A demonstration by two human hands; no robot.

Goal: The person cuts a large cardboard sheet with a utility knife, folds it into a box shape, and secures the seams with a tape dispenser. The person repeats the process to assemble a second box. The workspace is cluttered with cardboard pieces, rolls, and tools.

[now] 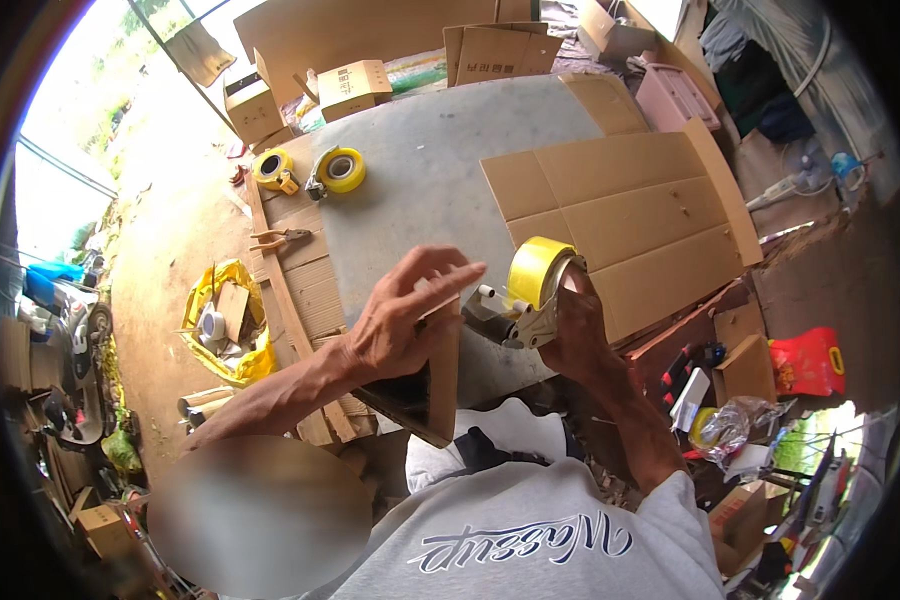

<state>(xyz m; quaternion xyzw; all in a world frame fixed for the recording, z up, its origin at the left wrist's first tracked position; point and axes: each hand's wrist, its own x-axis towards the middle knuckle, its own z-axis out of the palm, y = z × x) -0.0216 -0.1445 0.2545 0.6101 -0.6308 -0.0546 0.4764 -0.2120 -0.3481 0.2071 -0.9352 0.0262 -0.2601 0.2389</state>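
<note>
My right hand is closed round a tape dispenser loaded with a wide roll of yellow tape. Left of it, my left hand is at the top of a narrow cardboard box, its fingers apart and stretched toward the dispenser, slightly blurred. The box stands tilted close to my body, a dark opening on its left side. Part of its upper edge is hidden behind my left hand. Both hands are above the near part of a grey tabletop.
A flattened cardboard sheet covers the table's right side. Two more yellow tape rolls and pliers lie at the left. A yellow bag of scraps stands beside the table. Cardboard boxes line the far edge.
</note>
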